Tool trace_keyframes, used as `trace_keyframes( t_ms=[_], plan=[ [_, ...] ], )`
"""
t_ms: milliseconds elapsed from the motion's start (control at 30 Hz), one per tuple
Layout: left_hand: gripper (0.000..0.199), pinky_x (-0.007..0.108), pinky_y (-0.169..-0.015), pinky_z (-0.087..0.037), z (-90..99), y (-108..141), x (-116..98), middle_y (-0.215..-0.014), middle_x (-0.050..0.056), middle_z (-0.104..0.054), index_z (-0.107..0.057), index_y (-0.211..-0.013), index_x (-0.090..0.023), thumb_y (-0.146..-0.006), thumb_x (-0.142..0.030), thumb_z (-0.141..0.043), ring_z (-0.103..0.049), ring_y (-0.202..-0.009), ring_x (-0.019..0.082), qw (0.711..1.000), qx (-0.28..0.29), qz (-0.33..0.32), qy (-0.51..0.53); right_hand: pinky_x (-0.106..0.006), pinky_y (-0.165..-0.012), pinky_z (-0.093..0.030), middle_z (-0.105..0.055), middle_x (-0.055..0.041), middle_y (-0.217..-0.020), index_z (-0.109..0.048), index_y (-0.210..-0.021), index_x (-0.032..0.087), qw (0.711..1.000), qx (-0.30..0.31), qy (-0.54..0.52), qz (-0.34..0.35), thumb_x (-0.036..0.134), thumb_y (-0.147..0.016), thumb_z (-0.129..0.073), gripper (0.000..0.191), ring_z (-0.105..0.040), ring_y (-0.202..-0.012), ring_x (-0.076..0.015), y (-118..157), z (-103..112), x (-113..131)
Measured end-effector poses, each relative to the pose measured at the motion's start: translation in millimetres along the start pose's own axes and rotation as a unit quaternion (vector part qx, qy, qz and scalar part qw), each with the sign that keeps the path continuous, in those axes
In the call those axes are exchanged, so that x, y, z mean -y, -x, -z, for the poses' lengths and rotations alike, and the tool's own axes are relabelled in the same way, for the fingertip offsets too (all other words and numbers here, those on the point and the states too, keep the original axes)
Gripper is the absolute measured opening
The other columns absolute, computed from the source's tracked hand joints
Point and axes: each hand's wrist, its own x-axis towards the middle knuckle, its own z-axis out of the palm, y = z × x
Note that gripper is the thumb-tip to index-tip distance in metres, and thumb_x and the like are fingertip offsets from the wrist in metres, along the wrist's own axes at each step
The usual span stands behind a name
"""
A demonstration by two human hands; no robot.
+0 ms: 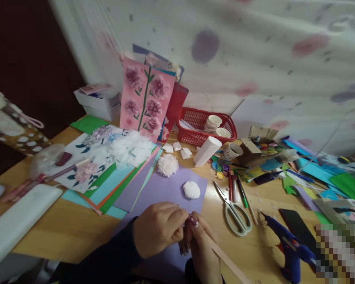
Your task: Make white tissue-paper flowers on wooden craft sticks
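My left hand point(161, 228) is closed, its fingertips pinched together against those of my right hand. A pale pink paper strip point(227, 260) runs from between the fingers of my right hand point(202, 246) down toward the lower right. What the left fingertips hold is hidden. Beyond the hands a purple sheet point(165, 193) lies on the table, bearing a white ruffled paper flower point(168, 165) and a round white piece point(191, 190). Scissors point(236, 215) with pale handles lie partly open to the right of the hands.
A blue glue gun point(290, 248) and a dark phone point(298, 225) are at the right. Behind stand a red basket point(192, 138) with cups and a white roll point(207, 151). Coloured papers point(106, 197), cotton point(130, 148) and a pink flower picture point(142, 118) are at the left.
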Motion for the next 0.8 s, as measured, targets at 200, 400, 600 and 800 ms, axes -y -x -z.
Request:
trace_keyframes(
  t_ms=[200, 400, 600, 800],
  plan=[
    [0.02, 0.029, -0.081, -0.058, -0.7, -4, -6, -0.064, 0.002, -0.066, -0.054, -0.081, -0.017, -0.084, -0.008, -0.037, -0.067, -0.063, 0.014, 0.997, -0.06, 0.031, 0.023, -0.022, -0.048, -0.038, -0.049, 0.0028, -0.052, -0.05, -0.059, 0.018, 0.994, -0.054, 0.074, 0.057, 0.04, -0.093, -0.046, 0.04, -0.044, -0.048, -0.0096, -1, -10, 2],
    [0.019, 0.026, -0.076, -0.058, 10.1, 1, 3, -0.065, 0.0, -0.067, -0.056, -0.081, -0.018, -0.084, -0.01, -0.039, -0.067, -0.061, 0.012, 0.992, -0.057, 0.095, 0.06, -0.023, -0.05, -0.039, -0.047, 0.0034, -0.053, -0.049, -0.06, 0.019, 0.989, -0.06, 0.082, 0.112, 0.036, -0.095, -0.042, 0.04, -0.044, -0.05, -0.0102, 2, -21, 13],
    [0.019, 0.03, -0.091, -0.054, 31.7, 0, 9, -0.072, -0.001, -0.073, -0.063, -0.092, -0.017, -0.088, -0.01, -0.045, -0.071, -0.073, 0.011, 0.967, -0.114, 0.173, 0.151, -0.031, -0.065, -0.048, -0.037, 0.0065, -0.047, -0.045, -0.056, 0.02, 0.986, -0.058, -0.031, 0.153, 0.032, -0.095, -0.043, 0.041, -0.038, -0.045, -0.0099, 0, -24, 23],
    [0.014, 0.028, -0.079, -0.06, 24.2, -11, -17, -0.075, 0.002, -0.075, -0.072, -0.083, -0.017, -0.079, -0.008, -0.062, -0.071, -0.069, 0.014, 0.961, -0.142, 0.115, 0.208, -0.02, -0.038, -0.026, -0.025, 0.0075, -0.044, -0.033, -0.051, 0.02, 0.99, -0.016, -0.106, 0.09, 0.048, -0.09, -0.046, 0.05, -0.023, -0.039, -0.0074, -4, -28, 30]
  ],
)
